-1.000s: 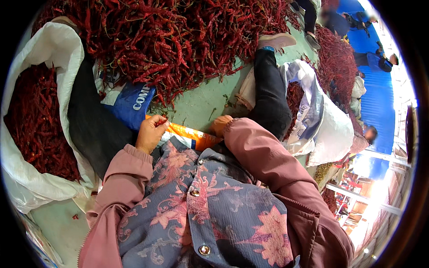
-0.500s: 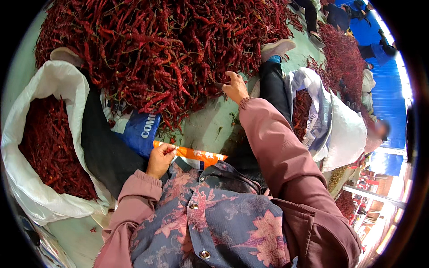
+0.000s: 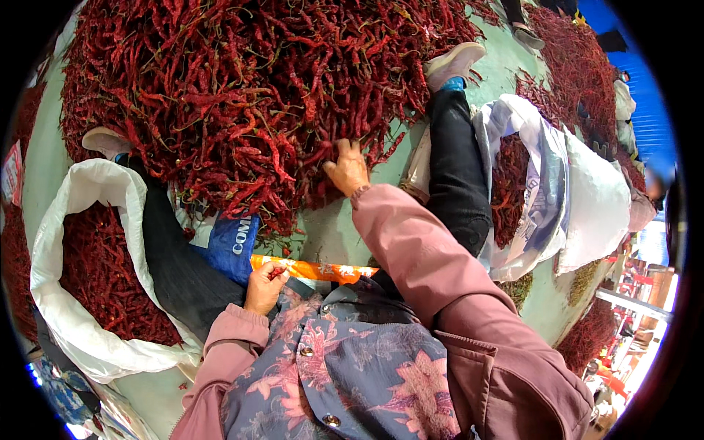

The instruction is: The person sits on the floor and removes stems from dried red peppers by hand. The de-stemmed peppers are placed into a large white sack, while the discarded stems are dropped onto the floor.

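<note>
My right hand (image 3: pixel 347 167) reaches into the lower edge of a large pile of long red chilies (image 3: pixel 257 81), fingers curved and a little apart, touching them. My left hand (image 3: pixel 265 290) is low in the middle, pinched on a small red chili piece (image 3: pixel 277 271), beside an orange printed sack (image 3: pixel 326 271) and a blue sack (image 3: pixel 227 257). A white sack (image 3: pixel 51 271) full of chilies stands at the left, beside my outstretched dark-trousered leg. Another white sack (image 3: pixel 590 198), with chilies in its rolled mouth, stands beside my other leg.
My pale shoes (image 3: pixel 451 64) lie at the pile's edges on a pale green floor (image 3: pixel 400 154). More chili heaps (image 3: pixel 572 73) spread at the right. Other people (image 3: pixel 528 33) are partly seen along that side, by a blue corrugated wall (image 3: pixel 642 95). A metal frame (image 3: pixel 634 306) stands at the lower right.
My right hand has gone from low near my lap up to the chili pile, then slightly left and down along it. My left hand stays pinched and low. The view has shifted.
</note>
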{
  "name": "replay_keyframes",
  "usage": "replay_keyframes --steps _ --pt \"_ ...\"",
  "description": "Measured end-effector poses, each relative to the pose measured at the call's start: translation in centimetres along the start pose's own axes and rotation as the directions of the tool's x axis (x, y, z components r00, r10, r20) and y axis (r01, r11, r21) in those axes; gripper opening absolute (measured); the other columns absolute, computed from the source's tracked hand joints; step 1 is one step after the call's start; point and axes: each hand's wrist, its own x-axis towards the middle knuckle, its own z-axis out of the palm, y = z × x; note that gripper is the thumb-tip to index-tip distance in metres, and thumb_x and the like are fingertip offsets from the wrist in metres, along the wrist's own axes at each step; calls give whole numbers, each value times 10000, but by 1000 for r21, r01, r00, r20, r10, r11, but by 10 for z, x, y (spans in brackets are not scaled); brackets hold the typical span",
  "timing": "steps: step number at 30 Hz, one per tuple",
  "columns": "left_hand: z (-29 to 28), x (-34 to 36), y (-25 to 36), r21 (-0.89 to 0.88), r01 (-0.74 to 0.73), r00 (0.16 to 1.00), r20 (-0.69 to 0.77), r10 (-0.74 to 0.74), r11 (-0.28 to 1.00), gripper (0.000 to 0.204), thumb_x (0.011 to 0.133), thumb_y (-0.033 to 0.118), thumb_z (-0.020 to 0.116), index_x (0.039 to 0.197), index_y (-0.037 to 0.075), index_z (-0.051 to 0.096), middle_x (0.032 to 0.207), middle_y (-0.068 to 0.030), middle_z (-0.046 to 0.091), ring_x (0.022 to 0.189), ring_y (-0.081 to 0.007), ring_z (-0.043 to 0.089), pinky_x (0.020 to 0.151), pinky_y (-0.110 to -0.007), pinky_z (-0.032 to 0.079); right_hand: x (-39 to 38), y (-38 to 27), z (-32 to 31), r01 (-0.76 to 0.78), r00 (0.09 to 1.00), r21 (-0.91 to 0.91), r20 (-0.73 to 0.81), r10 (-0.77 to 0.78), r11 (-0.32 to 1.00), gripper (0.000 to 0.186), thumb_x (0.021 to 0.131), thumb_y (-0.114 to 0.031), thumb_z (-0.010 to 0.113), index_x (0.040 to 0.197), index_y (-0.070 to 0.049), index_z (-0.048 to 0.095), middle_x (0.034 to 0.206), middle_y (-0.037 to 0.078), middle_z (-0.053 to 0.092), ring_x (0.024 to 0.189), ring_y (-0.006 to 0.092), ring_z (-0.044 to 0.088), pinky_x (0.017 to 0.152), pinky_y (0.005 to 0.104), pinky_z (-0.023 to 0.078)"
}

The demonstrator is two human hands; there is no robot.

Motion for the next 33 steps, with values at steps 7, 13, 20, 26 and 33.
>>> replay_keyframes --steps 7,13,20,26,33 --pt "8 -1 12 96 -14 999 -35 17 995 75 807 58 607 851 1 585 702 36 515 617 -40 433 543 -194 374 -59 -9 4 -25 989 99 145 11 995 468 688 -127 624 1105 -36 433 1154 211 397 997 441 463 839 475 413" --pt "8 6 2 108 -10 997 -69 17 994 103 819 58 586 905 4 598 688 33 533 532 -23 422 459 -183 342 -87 5 -28 68 962 163 251 -108 984 522 681 -123 617 1176 -73 456 1234 184 388 1057 398 465 900 422 406" --pt "15 9 10 55 67 988 -144 -58 996 53 809 59 579 833 15 598 644 23 525 504 -39 438 462 -187 352 -113 16 -61 220 936 87 262 -236 972 533 660 -88 620 1178 -94 495 1284 127 395 1148 341 412 940 417 383" --pt "30 15 44 35 6 993 -116 -2 999 71 802 89 597 804 19 589 620 30 512 512 -41 442 458 -201 359 -114 15 -74 407 909 170 26 -417 898 486 620 -28 598 1099 -60 518 1212 111 470 1125 321 437 932 392 393" --pt "55 33 86 -255 14 999 -41 -25 967 72 819 59 563 877 19 579 647 4 501 536 -79 454 516 -228 407 -106 29 -83 145 987 542 -19 -160 828 474 674 52 530 1143 -12 498 1150 129 539 981 273 570 861 314 440"
